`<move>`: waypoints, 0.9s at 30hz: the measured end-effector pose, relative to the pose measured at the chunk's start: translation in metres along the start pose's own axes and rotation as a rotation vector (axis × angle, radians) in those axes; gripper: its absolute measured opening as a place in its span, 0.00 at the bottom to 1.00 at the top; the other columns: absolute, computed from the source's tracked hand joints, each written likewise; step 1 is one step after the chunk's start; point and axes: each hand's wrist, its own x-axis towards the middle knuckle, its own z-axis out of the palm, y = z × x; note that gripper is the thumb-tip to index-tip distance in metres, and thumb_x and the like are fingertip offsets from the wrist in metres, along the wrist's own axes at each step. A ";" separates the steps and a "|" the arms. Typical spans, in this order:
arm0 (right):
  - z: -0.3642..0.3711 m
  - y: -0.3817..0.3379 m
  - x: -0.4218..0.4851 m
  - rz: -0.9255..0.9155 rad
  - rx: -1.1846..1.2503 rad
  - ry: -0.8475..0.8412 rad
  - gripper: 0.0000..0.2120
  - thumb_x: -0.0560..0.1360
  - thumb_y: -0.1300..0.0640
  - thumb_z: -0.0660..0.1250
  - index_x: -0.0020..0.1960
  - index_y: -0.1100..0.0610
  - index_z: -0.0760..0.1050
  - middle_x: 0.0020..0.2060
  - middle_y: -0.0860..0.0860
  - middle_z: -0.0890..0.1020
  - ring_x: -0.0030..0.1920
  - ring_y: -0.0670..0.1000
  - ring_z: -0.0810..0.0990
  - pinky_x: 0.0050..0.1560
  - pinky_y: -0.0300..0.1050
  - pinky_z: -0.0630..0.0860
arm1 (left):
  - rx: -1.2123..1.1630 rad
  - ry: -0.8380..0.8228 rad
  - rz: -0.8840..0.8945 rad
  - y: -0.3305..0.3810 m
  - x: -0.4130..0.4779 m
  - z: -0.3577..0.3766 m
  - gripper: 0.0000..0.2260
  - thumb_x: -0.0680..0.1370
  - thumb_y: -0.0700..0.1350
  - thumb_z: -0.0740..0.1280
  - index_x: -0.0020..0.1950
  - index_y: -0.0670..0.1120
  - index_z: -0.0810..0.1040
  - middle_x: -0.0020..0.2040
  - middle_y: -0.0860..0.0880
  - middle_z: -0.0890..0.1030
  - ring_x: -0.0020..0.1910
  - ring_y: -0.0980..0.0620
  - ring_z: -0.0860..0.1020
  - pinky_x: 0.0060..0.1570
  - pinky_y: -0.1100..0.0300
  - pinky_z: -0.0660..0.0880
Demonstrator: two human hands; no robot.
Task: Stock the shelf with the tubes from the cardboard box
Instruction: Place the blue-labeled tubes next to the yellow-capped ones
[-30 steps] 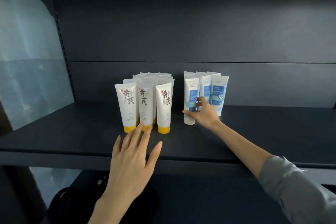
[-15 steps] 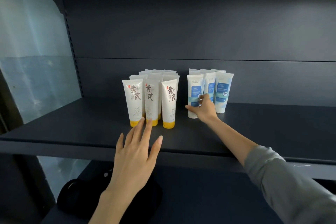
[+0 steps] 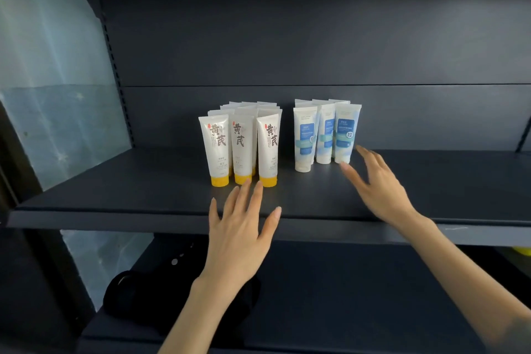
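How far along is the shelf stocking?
Done: a cluster of yellow-capped tubes and a cluster of blue-labelled tubes stand upright on the shelf. In hand: nothing; the left hand and right hand are both open, near the front rows. Left: unclear, since the cardboard box is out of view.

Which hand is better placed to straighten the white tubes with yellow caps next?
Left. The left hand is open, fingertips just before the white tubes with yellow caps; the right hand is beside the blue-labelled white tubes.
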 end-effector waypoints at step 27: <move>-0.191 0.219 -0.323 0.572 -0.559 -0.052 0.41 0.70 0.29 0.44 0.78 0.49 0.46 0.77 0.48 0.53 0.77 0.50 0.50 0.74 0.58 0.50 | -0.088 -0.151 0.380 0.245 -0.108 0.075 0.30 0.79 0.60 0.48 0.72 0.42 0.67 0.70 0.42 0.71 0.69 0.42 0.70 0.66 0.38 0.63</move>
